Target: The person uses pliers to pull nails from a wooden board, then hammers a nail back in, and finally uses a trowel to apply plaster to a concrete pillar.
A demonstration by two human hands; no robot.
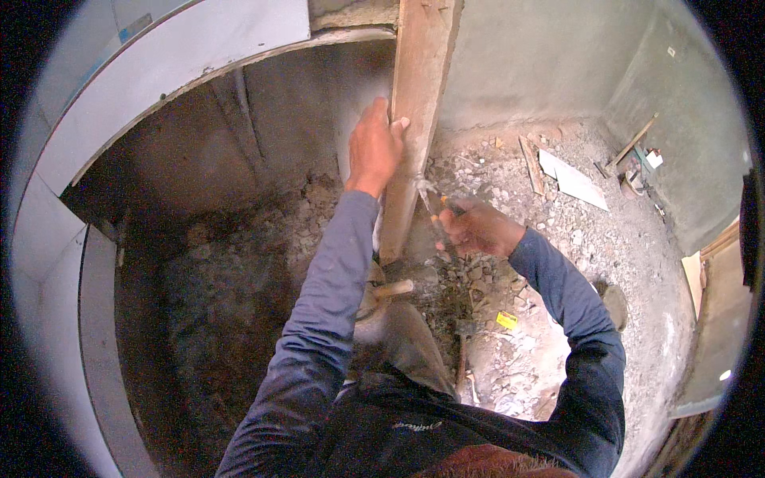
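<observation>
An upright wooden plank stands in the middle of the view. My left hand grips it higher up, fingers wrapped at its edge. Lower and to the right, my right hand is closed round the orange-and-dark handles of a plier-like tool, whose head meets the plank's right side. The tool's exact kind is hard to make out. Below the plank, a short pale wooden piece or handle sticks out near my leg.
A dark recess under a tiled edge fills the left. Rubble covers the floor, with a white board, a wood strip, a small yellow item and a bucket with tools by the grey wall.
</observation>
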